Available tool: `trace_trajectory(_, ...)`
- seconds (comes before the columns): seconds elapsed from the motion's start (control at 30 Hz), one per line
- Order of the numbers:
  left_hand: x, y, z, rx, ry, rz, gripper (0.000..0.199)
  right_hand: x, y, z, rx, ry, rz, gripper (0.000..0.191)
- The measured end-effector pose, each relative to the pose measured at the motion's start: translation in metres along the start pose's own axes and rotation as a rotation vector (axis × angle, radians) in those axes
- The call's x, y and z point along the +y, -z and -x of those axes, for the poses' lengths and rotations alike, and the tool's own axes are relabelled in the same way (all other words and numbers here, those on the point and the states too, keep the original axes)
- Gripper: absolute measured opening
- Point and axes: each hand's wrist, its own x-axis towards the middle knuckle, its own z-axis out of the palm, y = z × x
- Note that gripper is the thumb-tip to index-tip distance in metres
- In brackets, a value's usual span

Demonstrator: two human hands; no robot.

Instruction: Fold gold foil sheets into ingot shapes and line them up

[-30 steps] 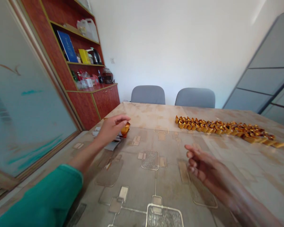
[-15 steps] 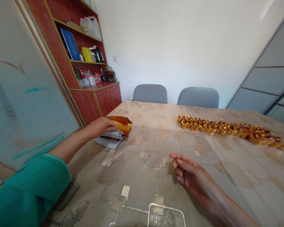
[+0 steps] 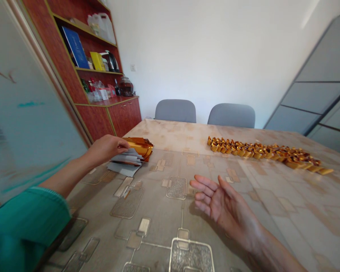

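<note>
A stack of gold foil paper sheets [image 3: 140,148] with grey-white undersides lies at the left of the patterned table. On its left side my left hand [image 3: 109,146] rests with thumb and fingers pinched together at the sheets' edge. My right hand [image 3: 222,202] is over the table's middle, palm up, fingers spread, holding nothing. Several folded gold pieces [image 3: 260,151] lie in long rows at the back right, beyond my right hand.
Two grey chairs [image 3: 175,111] stand behind the table [image 3: 172,130]. A red wooden cabinet [image 3: 124,115] with kettle, bottles and jugs is at the back left. A frosted panel [image 3: 22,113] borders the left side.
My right hand has turned palm up and its fingers have opened out. My left hand stays at the stack, its fingers a little further back on the sheets. The view has shifted slightly.
</note>
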Motion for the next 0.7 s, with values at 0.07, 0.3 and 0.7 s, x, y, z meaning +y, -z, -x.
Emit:
trace_trajectory(0.07,-0.003,0.004,-0.001,-0.016,-0.063,-0.027,0.050,0.000,-0.001,0.001,-0.028,-0.005,0.004,0.044)
trace_trajectory(0.3,0.008,0.023,0.000,0.236,-0.131,-0.094,0.023,-0.001,-0.003,0.004,-0.064,-0.010,0.001,0.042)
trace_trajectory(0.7,0.163,-0.019,0.055,0.345,-0.746,0.495,0.013,-0.011,0.005,0.004,-0.081,-0.092,0.127,0.061)
